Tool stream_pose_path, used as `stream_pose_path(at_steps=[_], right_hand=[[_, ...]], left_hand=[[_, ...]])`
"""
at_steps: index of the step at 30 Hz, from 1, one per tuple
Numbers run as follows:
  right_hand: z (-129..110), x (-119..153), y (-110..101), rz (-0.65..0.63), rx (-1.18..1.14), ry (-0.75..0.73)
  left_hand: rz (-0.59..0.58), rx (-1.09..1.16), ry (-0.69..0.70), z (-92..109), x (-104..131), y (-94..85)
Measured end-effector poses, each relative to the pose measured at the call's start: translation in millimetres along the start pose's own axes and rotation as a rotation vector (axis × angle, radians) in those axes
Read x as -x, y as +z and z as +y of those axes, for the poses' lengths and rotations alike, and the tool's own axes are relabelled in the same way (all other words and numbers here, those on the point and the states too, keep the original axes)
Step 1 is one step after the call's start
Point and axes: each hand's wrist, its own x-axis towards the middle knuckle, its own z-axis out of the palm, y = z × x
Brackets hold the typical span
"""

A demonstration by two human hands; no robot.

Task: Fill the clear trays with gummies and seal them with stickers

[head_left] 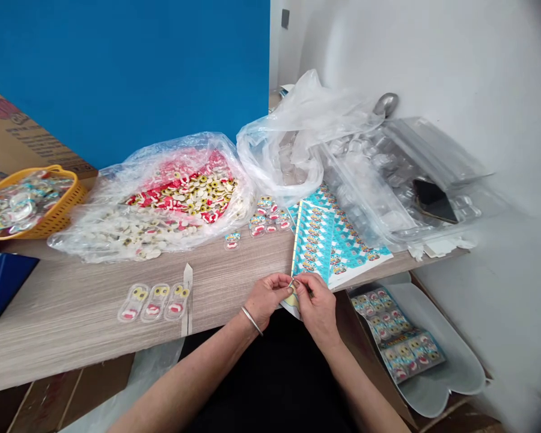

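Note:
My left hand [265,296] and my right hand [316,304] meet at the table's front edge, their fingertips pinched together. Between them is the near end of a blue-and-yellow sticker sheet [313,234], and its pale corner hangs below my fingers. Whether a single sticker is lifted from it is too small to tell. More printed sheets [347,237] lie under and beside this one. To the left, three clear plastic blisters [152,302] with yellow-ringed eye pieces and red mouth pieces lie in a row. Farther back are a small stickered blister [231,241] and a cluster of similar ones [269,216].
A clear bag [162,198] of eye and mouth pieces lies at the back, beside a yellow basket [67,204] of packed pieces. Behind the sheets are a white bag [279,150] and a clear bin [369,192] with a black phone [434,199]. Below right, a box holds packed blister sheets [399,334].

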Motion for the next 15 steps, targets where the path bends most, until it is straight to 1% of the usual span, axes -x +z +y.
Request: stream_pose_path(at_steps=[2, 5, 7, 8, 9, 10, 11, 12, 13, 14, 15], right_hand=[[1, -2, 0, 0.013, -0.073, 0.095], [6, -5, -1, 0.029, -0.226, 0.286], [11, -7, -3, 0.052, -0.353, 0.392], [13, -7, -4, 0.058, -0.412, 0.425], [15, -8, -6, 0.056, -0.460, 0.445], [18, -9, -7, 0.047, -0.497, 0.455], [20, -10, -7, 0.032, -0.523, 0.457], [21, -10, -8, 0.016, -0.543, 0.451], [23, -11, -8, 0.005, -0.560, 0.448], [23, -12, -8, 0.009, -0.577, 0.452], [22, -13, -9, 0.033, -0.599, 0.463]], left_hand=[[-0.002, -0.010, -0.012, -1, 0, 0.2], [0.008, -0.069, -0.018, -2, 1, -2.7], [0.045, -0.123, -0.012, -1, 6, -5.7], [0.082, -0.164, 0.020, 0, 9, -6.9], [0.125, -0.242, 0.095, 2, 14, -7.7], [0.160, -0.361, 0.213, 5, 18, -7.8], [0.170, -0.514, 0.364, 8, 22, -7.3], [0.140, -0.689, 0.525, 11, 25, -6.3], [0.075, -0.865, 0.665, 13, 26, -4.9], [-0.007, -1.021, 0.755, 14, 26, -3.3], [-0.089, -1.137, 0.782, 15, 24, -1.7]])
